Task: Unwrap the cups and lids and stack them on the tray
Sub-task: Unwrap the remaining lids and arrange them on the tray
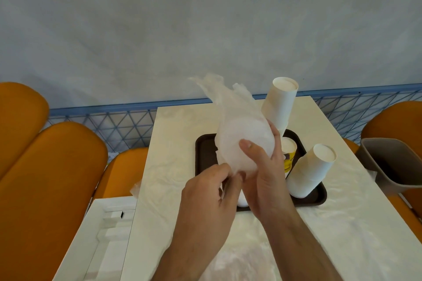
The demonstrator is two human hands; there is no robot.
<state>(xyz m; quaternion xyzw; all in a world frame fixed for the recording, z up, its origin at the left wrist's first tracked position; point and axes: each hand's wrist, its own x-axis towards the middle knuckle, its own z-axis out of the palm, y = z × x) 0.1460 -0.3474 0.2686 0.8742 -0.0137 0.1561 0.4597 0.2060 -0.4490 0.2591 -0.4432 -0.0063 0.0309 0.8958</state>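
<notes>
Left hand (206,191): closest to the camera, low in the middle. Its fingers pinch the bottom edge of the plastic wrap.
Right hand (262,171): just beside the left one. Its thumb and fingers curl around the wrapped bundle (242,141) and hold it up in the air, over the tray.
Wrapped bundle: a round, flat shape inside thin, cloudy plastic — most likely a stack of lids, but the wrap hides them too well to be sure. The loose end of the wrap sticks up at the top.
Tray (205,150): dark brown, lying flat on the table (173,143), under the hands.
Cups: two tall stacks of white paper cups stand upside down on the tray, one at the back (279,102) and one on the right (311,171). Both seem to lean. A shorter cup with a yellow mark (288,155) sits between them.
Bin (388,162): grey, at the right edge of the table.
Step now: I think the wrap is being pulled off the bundle.
What could go wrong: if the wrap comes off fast, the lids could slip out and fall — the right hand needs to hold tight. The hands are near the leaning cup stacks, so a bump could knock them over.
</notes>
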